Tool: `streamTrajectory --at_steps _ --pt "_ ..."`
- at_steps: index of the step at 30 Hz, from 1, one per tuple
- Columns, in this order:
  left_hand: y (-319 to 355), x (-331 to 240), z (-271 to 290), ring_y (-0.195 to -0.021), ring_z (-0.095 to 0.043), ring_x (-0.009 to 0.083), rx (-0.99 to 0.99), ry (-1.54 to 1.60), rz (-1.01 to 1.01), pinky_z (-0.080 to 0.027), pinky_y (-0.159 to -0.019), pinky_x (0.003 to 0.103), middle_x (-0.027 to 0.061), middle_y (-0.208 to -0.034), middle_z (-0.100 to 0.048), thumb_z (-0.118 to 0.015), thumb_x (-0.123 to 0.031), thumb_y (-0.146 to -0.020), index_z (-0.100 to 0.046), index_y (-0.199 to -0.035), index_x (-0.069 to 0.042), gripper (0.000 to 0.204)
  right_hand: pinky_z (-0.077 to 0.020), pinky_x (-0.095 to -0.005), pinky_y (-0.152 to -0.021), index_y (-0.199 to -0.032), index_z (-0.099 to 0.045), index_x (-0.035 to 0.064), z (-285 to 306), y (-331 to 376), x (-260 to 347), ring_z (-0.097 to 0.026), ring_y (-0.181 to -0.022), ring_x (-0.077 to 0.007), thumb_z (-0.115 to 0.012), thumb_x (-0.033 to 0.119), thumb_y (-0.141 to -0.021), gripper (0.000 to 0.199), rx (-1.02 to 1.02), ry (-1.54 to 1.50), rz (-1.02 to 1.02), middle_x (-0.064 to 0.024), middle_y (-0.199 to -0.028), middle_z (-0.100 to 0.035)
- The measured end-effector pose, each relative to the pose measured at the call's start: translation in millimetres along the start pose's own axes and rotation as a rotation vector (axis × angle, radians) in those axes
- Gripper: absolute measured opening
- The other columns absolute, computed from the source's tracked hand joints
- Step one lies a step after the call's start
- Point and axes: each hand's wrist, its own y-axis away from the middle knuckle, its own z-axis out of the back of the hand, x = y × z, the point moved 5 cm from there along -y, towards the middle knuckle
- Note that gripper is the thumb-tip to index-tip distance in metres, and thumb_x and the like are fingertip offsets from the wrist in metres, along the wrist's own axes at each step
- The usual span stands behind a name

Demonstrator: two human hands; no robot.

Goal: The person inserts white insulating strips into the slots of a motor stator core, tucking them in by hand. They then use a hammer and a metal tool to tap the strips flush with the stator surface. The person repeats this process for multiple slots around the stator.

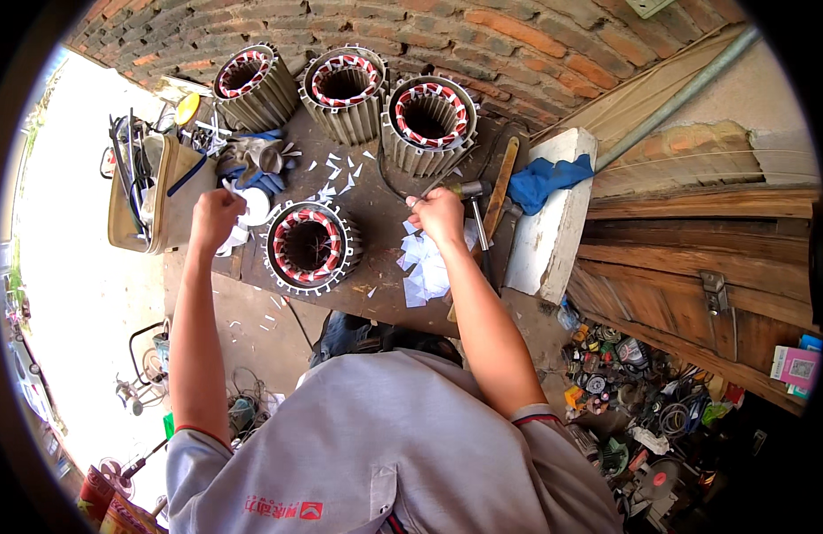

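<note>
A motor stator (314, 247) with a finned grey housing and red-and-white lashed windings stands near the table's front edge, between my hands. My left hand (217, 216) is closed to its left, beside a white roll (254, 206); whatever its fingers hold is hidden. On the right, my right hand (438, 216) has its fingers pinched together above a spread of pale paper pieces (425, 271). A thin dark cord (387, 181) runs toward those fingertips, but I cannot make out what they grip. A hammer (469, 190) lies just beyond that hand.
Three more stators (345, 93) stand along the brick wall. Work gloves (256, 160), white paper scraps (338, 175) and a tool-filled plastic bin (176, 200) are at the left. A wooden stick (500, 187) and a blue cloth (545, 184) on a white block (545, 254) lie right.
</note>
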Motion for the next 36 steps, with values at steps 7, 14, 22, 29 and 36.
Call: streamTrajectory --at_steps 7,14,22,29,36 --pt "24 87 -25 -0.070 -0.070 0.0252 0.064 -0.257 0.045 -0.055 -0.068 0.037 0.0165 -0.075 -0.071 -0.075 -0.018 -0.077 -0.068 -0.111 0.002 0.040 -0.0547 -0.0417 -0.076 -0.110 -0.066 -0.0041 57 58 27 -0.070 -0.089 -0.0358 -0.071 0.016 -0.087 0.031 -0.247 0.296 0.387 -0.0162 -0.085 -0.071" --pt "58 63 -36 -0.087 -0.071 0.0258 0.033 -0.023 0.090 -0.054 -0.077 0.037 0.0177 -0.095 -0.073 -0.075 -0.023 -0.082 -0.053 -0.137 0.003 0.065 -0.0548 -0.0509 -0.084 -0.121 -0.050 -0.0002 100 70 -18 -0.065 -0.103 -0.0431 -0.076 0.030 -0.082 0.056 -0.300 0.849 0.006 -0.0230 -0.117 -0.059" --pt "114 69 -18 -0.077 -0.069 0.0193 -0.087 0.052 0.027 -0.054 -0.070 0.032 0.0160 -0.102 -0.072 -0.073 -0.021 -0.087 -0.055 -0.134 0.004 0.056 -0.0541 -0.0497 -0.088 -0.108 -0.049 -0.0072 101 58 -13 -0.066 -0.099 -0.0464 -0.073 0.023 -0.080 0.048 -0.241 0.799 0.010 -0.0309 -0.104 -0.067" --pt "171 20 -8 -0.077 -0.069 0.0177 -0.191 0.186 0.096 -0.055 -0.072 0.031 0.0127 -0.108 -0.071 -0.072 -0.014 -0.089 -0.060 -0.130 0.001 0.045 -0.0503 -0.0473 -0.084 -0.104 -0.044 -0.0075 112 78 -26 -0.064 -0.092 -0.0440 -0.069 0.013 -0.081 0.039 -0.307 0.485 0.125 -0.0306 -0.099 -0.064" --pt "215 -46 -51 -0.088 -0.064 0.0112 0.030 0.656 0.132 -0.053 -0.077 0.026 0.0061 -0.108 -0.069 -0.066 -0.011 -0.096 -0.061 -0.125 0.002 0.031 -0.0479 -0.0273 -0.064 -0.103 -0.042 -0.0011 104 143 -10 -0.059 -0.068 -0.0127 -0.059 -0.002 -0.089 0.023 -0.024 -0.104 0.317 -0.0101 -0.079 -0.062"
